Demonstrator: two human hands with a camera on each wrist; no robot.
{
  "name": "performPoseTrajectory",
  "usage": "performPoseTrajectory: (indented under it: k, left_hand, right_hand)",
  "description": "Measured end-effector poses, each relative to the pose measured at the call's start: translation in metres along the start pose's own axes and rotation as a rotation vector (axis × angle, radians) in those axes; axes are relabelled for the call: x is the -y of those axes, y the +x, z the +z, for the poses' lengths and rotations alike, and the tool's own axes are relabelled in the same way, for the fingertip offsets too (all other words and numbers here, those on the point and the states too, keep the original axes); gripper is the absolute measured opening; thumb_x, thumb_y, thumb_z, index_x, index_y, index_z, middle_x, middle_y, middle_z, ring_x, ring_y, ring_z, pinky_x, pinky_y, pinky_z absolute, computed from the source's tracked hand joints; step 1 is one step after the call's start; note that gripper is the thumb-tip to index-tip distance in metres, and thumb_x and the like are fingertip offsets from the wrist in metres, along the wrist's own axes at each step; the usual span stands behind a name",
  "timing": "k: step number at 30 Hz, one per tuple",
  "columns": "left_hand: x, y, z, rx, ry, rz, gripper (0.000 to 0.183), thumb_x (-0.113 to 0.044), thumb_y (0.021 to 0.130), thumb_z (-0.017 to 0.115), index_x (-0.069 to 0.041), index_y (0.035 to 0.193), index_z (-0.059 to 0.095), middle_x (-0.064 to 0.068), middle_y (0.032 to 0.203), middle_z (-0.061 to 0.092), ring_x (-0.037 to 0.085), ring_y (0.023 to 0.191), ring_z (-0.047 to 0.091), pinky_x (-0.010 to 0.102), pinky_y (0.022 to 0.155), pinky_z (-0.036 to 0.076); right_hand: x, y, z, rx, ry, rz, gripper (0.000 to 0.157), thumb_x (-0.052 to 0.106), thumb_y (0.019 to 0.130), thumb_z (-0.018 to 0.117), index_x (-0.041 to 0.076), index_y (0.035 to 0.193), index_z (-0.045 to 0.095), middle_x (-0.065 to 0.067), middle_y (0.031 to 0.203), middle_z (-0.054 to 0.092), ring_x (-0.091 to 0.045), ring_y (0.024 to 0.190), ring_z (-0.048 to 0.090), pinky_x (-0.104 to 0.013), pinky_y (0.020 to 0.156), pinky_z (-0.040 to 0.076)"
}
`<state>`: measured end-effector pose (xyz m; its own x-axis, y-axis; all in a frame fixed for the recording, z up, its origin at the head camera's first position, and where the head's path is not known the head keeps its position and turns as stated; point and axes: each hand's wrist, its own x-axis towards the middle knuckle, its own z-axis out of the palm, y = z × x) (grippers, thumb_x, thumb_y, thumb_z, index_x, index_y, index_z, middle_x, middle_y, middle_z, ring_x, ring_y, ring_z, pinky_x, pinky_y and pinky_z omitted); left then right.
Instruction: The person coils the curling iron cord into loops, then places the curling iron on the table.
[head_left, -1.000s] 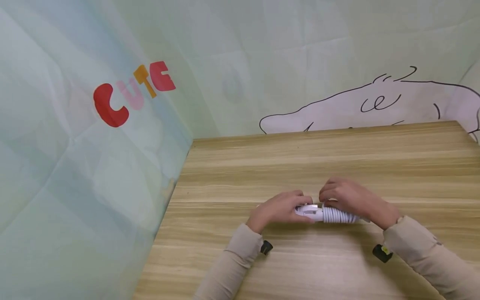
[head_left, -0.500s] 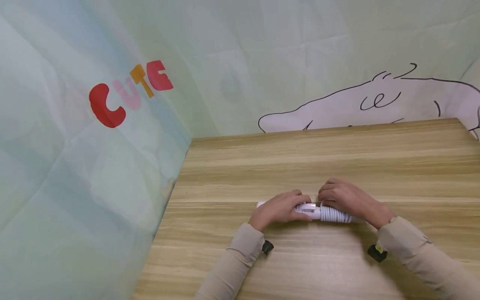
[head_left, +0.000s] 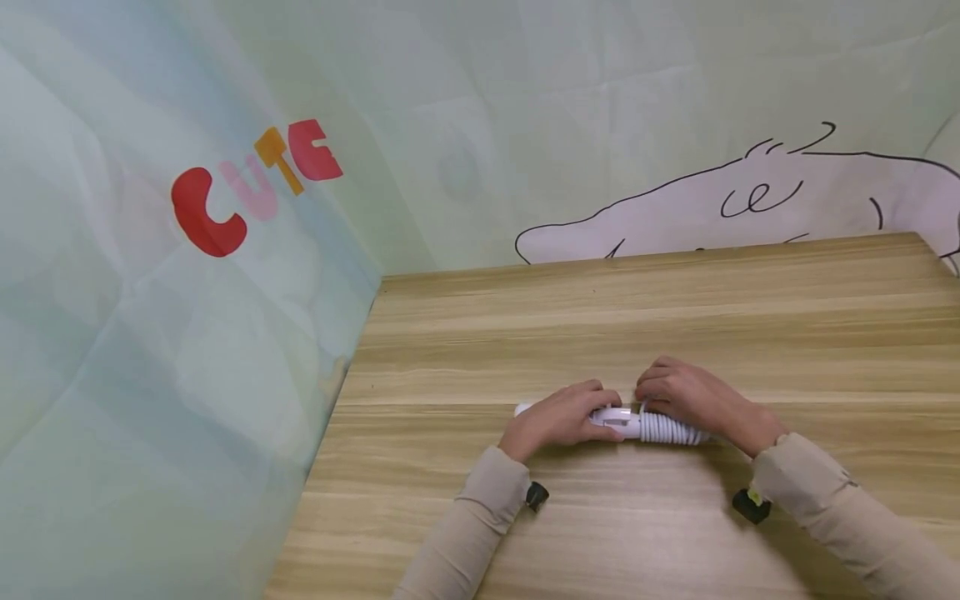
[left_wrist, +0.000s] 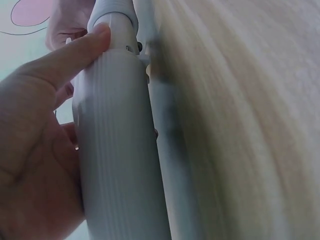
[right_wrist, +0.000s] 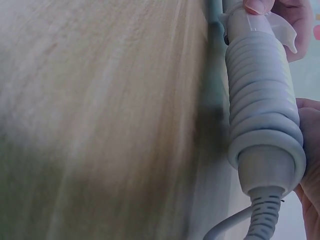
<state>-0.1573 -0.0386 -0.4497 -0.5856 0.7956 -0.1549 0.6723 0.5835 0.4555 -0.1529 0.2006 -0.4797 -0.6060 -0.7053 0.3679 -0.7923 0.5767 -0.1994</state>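
A white curling iron (head_left: 628,426) lies lengthwise on the wooden table, its grey-white cord (head_left: 670,429) wound in several close turns round the handle. My left hand (head_left: 561,415) grips its body, the thumb along the near side; the left wrist view shows a ribbed part of the curling iron (left_wrist: 117,130) beside the palm. Over the wound part, my right hand (head_left: 693,400) pinches a strand of cord that rises from the left end of the coil. The right wrist view shows the cord's ridged sleeve (right_wrist: 263,212) leaving the handle end. My right fingertips are partly hidden.
The wooden table (head_left: 480,333) reaches to a printed cloth backdrop (head_left: 465,150) at the back and left, with coloured letters on it. A small black camera (head_left: 536,497) sits at the left wrist and another black camera (head_left: 752,506) at the right.
My right hand and the wound handle have shifted slightly left. More of the curling iron's far left end shows beyond my left hand. Both hands keep their hold; the head view has drifted a little.
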Motion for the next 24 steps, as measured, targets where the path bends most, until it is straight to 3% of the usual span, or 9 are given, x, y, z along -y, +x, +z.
performPoseTrajectory:
  k: [15, 24]
  left_hand:
    - [0.0026, 0.0000, 0.0005, 0.006, -0.019, -0.014, 0.035, -0.041, 0.089, 0.065, -0.020, 0.116, 0.059, -0.005, 0.098, 0.052, 0.004, 0.081, 0.048, 0.014, 0.069, 0.037]
    - [0.0037, -0.0009, 0.0037, -0.003, -0.014, -0.008, 0.032, -0.043, 0.088, 0.066, -0.021, 0.110, 0.058, -0.006, 0.096, 0.051, 0.004, 0.080, 0.047, 0.014, 0.068, 0.037]
  right_hand:
    - [0.0009, 0.0013, 0.0005, 0.024, 0.020, 0.044, 0.017, 0.010, 0.076, 0.078, 0.009, 0.092, 0.072, -0.002, 0.097, 0.071, -0.019, 0.094, 0.063, -0.037, 0.082, 0.052]
    - [0.0018, 0.0031, -0.0017, 0.040, 0.051, 0.004, 0.016, 0.009, 0.076, 0.077, 0.008, 0.091, 0.072, -0.002, 0.095, 0.071, -0.021, 0.092, 0.063, -0.039, 0.081, 0.052]
